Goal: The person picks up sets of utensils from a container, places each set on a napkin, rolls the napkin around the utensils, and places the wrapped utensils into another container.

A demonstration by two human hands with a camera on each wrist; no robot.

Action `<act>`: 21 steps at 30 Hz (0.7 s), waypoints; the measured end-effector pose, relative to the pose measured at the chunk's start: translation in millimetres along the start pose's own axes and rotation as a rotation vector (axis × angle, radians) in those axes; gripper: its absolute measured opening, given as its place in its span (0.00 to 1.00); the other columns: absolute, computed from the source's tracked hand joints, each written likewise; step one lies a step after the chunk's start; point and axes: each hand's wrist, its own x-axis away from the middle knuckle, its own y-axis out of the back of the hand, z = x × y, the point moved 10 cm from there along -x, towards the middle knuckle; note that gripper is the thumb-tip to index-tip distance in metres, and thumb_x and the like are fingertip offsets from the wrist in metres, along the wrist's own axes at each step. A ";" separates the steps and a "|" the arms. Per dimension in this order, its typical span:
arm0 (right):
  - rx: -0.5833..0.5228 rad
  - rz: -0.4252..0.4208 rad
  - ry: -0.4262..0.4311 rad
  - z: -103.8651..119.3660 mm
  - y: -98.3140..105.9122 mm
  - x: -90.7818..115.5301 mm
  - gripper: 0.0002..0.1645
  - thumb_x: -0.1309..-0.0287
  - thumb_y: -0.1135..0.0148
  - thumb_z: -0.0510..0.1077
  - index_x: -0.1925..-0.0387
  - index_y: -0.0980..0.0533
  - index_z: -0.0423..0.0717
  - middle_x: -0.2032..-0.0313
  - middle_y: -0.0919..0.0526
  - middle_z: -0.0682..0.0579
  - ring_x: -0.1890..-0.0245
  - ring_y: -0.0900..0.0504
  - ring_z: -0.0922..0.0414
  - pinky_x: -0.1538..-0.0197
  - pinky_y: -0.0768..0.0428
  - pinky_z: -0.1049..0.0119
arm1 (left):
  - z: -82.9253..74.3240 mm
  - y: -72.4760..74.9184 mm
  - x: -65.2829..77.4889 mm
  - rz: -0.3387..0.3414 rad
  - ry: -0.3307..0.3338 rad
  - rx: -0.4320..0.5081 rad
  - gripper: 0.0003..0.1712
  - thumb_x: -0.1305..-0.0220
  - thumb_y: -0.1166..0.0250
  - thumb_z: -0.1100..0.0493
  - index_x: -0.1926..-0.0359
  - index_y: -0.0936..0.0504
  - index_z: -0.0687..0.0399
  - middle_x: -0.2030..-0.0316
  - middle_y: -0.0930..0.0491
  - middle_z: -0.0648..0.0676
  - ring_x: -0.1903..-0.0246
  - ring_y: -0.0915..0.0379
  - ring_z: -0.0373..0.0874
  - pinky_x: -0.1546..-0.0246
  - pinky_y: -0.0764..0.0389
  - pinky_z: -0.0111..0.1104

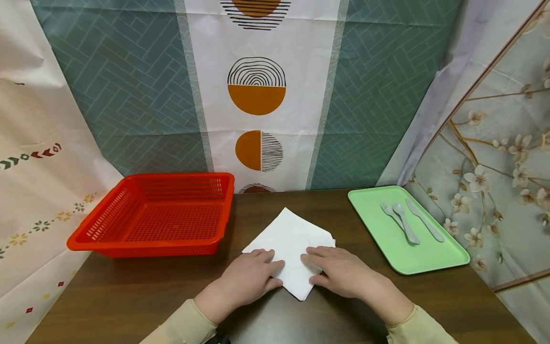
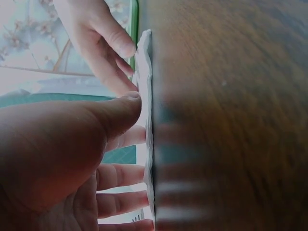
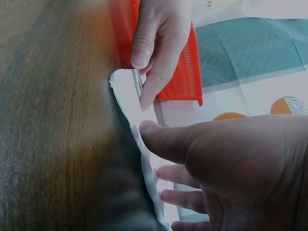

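A folded white napkin (image 1: 292, 243) lies on the brown table, one corner toward the person and one toward the wall. On its left edge rests the left hand (image 1: 249, 277), fingers extended and fingertips on the top layer. The right hand (image 1: 341, 272) touches the right side with its fingers and thumb in the same way. Seen from the side in the left wrist view, the napkin (image 2: 146, 96) is a thin stack of layers. In the right wrist view the fingertips (image 3: 166, 195) meet the napkin's top surface.
A red perforated plastic basket (image 1: 180, 220) stands at the left back of the table. To the right lies a light green tray (image 1: 412, 260) with a fork (image 1: 391, 212), a spoon (image 1: 406, 224) and a knife (image 1: 425, 220) on it. Patterned cloth (image 1: 369, 95) hangs behind the table.
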 end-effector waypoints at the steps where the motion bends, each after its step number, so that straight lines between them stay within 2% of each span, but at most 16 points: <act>1: 0.002 -0.009 0.000 -0.6 0.9 0.3 0.33 0.24 0.30 0.53 0.25 0.23 0.47 0.26 0.22 0.45 0.25 0.25 0.43 0.26 0.27 0.41 | -0.1 0.3 0.2 -0.003 -0.001 -0.003 0.20 0.25 0.28 0.42 0.40 0.15 0.43 0.41 0.15 0.57 0.41 0.17 0.55 0.45 0.14 0.48; 12: 0.004 -0.082 -0.004 -5.1 4.1 3.4 0.37 0.23 0.32 0.59 0.23 0.25 0.45 0.24 0.25 0.42 0.24 0.26 0.41 0.25 0.29 0.40 | -0.5 -0.4 1.4 0.018 0.010 0.002 0.23 0.25 0.28 0.42 0.36 0.14 0.43 0.38 0.15 0.58 0.40 0.17 0.56 0.42 0.15 0.48; 21: -0.005 -0.083 -0.047 -11.0 4.3 8.4 0.40 0.22 0.35 0.63 0.20 0.28 0.48 0.21 0.28 0.43 0.22 0.29 0.40 0.24 0.31 0.38 | -0.3 1.1 3.4 -0.002 0.001 -0.009 0.23 0.26 0.27 0.42 0.37 0.13 0.44 0.41 0.15 0.57 0.42 0.17 0.56 0.44 0.15 0.47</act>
